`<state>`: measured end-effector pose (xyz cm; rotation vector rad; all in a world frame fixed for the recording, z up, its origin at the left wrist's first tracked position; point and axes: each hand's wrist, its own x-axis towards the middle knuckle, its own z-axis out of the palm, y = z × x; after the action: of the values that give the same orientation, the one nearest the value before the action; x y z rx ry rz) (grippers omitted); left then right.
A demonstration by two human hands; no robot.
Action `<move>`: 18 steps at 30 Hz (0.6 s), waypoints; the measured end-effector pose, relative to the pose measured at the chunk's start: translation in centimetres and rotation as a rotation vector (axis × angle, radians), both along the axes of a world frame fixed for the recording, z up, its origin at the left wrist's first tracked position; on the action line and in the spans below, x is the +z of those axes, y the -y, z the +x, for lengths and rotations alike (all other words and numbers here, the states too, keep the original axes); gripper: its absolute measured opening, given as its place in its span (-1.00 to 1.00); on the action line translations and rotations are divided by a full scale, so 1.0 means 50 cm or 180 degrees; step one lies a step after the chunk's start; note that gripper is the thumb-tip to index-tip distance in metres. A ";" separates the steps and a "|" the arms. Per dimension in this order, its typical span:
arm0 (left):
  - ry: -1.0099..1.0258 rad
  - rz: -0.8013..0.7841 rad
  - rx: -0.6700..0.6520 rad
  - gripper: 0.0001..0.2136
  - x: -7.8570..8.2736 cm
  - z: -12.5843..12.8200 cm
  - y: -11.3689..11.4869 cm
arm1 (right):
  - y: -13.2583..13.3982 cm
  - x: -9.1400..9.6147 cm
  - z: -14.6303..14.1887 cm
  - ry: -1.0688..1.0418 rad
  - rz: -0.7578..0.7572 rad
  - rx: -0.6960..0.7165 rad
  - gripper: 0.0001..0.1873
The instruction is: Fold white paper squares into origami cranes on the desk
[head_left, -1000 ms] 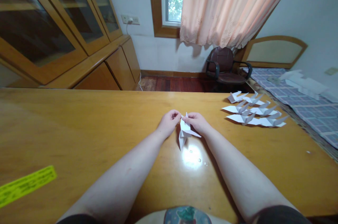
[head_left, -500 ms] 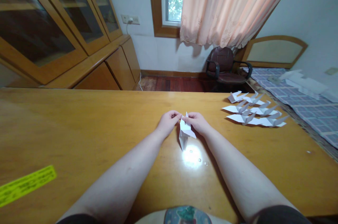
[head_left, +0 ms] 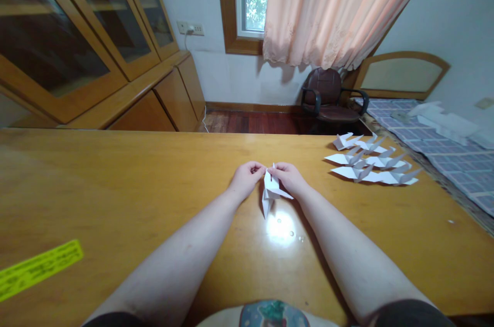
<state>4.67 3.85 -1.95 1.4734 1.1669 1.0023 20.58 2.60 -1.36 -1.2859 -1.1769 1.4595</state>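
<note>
A partly folded white paper figure [head_left: 270, 192] is held just above the wooden table [head_left: 116, 183], near its middle. My left hand [head_left: 246, 179] pinches the figure's upper left tip with closed fingers. My right hand [head_left: 291, 178] grips its upper right side, fingers closed on the paper. A pointed flap sticks out to the right below my right hand, and another point hangs down toward the table.
Several finished white paper cranes [head_left: 370, 163] lie in rows at the table's right. A yellow strip [head_left: 36, 268] lies at the near left edge. Beyond the table stand a brown armchair [head_left: 332, 95], a glass-door cabinet [head_left: 77, 39] and a bed [head_left: 443, 142].
Both hands stay in place. The paper's right flap has shifted slightly, folding in and then sticking out to the right again.
</note>
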 end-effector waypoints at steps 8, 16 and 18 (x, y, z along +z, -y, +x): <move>0.0439 -0.0336 0.0003 -0.75 0.002 0.000 -0.003 | 0.001 -0.003 0.001 0.0081 0.0154 0.0013 -0.66; 0.0286 -0.0006 0.0048 -0.82 0.002 -0.002 0.000 | 0.002 -0.007 -0.004 0.0207 0.0413 -0.0172 -0.61; 0.0327 0.0026 0.0081 -0.82 0.003 -0.003 0.000 | 0.002 -0.010 -0.004 0.0287 0.0550 -0.0294 -0.62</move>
<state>4.54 3.86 -1.82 1.3999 1.1114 1.0885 20.39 2.49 -1.85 -1.2795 -1.2568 1.2167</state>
